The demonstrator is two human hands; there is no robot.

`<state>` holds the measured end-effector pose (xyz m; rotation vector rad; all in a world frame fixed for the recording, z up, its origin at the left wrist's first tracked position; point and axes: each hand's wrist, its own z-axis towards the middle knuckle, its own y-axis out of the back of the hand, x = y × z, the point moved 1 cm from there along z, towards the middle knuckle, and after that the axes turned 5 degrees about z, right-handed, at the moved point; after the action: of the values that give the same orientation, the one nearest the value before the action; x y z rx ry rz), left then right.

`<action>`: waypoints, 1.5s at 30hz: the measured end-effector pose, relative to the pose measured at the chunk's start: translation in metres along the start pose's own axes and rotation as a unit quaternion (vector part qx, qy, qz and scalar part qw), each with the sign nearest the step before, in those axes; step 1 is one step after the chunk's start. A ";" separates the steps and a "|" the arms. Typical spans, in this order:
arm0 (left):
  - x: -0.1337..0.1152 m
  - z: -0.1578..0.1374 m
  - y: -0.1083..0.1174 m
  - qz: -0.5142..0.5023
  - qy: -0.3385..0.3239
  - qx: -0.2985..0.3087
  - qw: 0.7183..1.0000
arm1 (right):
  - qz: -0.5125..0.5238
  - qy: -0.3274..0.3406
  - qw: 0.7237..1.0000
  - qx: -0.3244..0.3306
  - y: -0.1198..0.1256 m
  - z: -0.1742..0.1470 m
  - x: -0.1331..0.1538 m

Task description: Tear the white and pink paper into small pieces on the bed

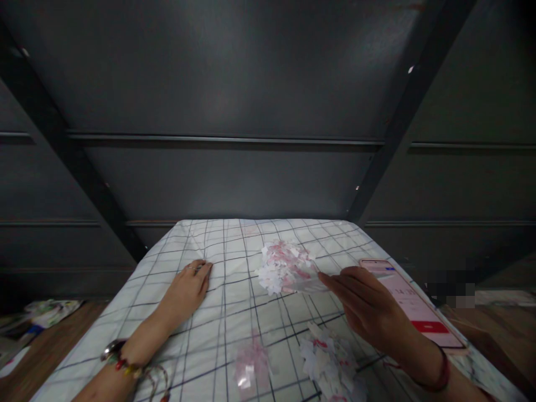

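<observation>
My left hand point(194, 285) rests on the checked tablecloth point(226, 312), its fingers curled together with their tips hidden from me. My right hand point(371, 298) is over the right side of the table, fingers pressed together and tips at the edge of a pile of small white and pink paper scraps point(282, 265). A blurred, translucent whitish piece point(309, 283) lies at those fingertips; its kind is unclear. Nearer to me is a second pile of similar scraps point(330, 363). Left of it lies a pinkish, shiny clear plastic packet point(252, 365).
A phone point(419, 312) with a lit screen lies at the table's right edge, beside my right forearm. Dark panelled wall point(234, 178) stands behind the table. Assorted items point(50, 312) sit on the left, near a brown wooden surface point(54, 352).
</observation>
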<state>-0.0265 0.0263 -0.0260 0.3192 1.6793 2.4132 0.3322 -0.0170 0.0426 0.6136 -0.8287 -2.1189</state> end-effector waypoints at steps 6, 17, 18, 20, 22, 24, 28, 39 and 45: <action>0.000 0.000 0.000 0.006 0.001 0.006 1.000 | -0.031 0.025 0.999 -0.018 0.001 0.011 0.008; 0.000 0.000 0.000 -0.005 0.007 0.009 1.000 | -0.044 0.058 0.997 0.006 0.004 0.014 0.014; 0.000 0.000 0.000 -0.004 0.010 0.007 1.000 | -0.041 0.058 0.997 0.005 0.005 0.014 0.014; -0.001 0.001 0.001 -0.007 0.011 0.005 1.000 | -0.032 0.056 0.998 0.003 0.007 0.014 0.014; -0.002 0.002 0.003 -0.014 0.009 0.005 1.000 | -0.020 0.056 0.998 0.002 0.009 0.013 0.013; -0.003 0.002 0.004 -0.018 0.008 0.006 1.000 | -0.016 0.056 0.998 0.001 0.010 0.013 0.012; -0.003 0.003 0.005 -0.010 0.009 0.008 1.000 | -0.027 0.037 0.999 -0.006 0.007 0.011 0.012; -0.002 0.002 0.003 -0.025 0.014 -0.013 1.000 | 0.011 0.072 0.997 0.021 0.019 0.015 0.014; -0.003 0.003 0.005 -0.016 0.003 0.006 1.000 | -0.001 0.060 0.998 0.010 0.013 0.014 0.014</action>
<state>-0.0233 0.0263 -0.0210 0.2847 1.6896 2.3851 0.3212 -0.0291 0.0597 0.7450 -0.7841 -2.0565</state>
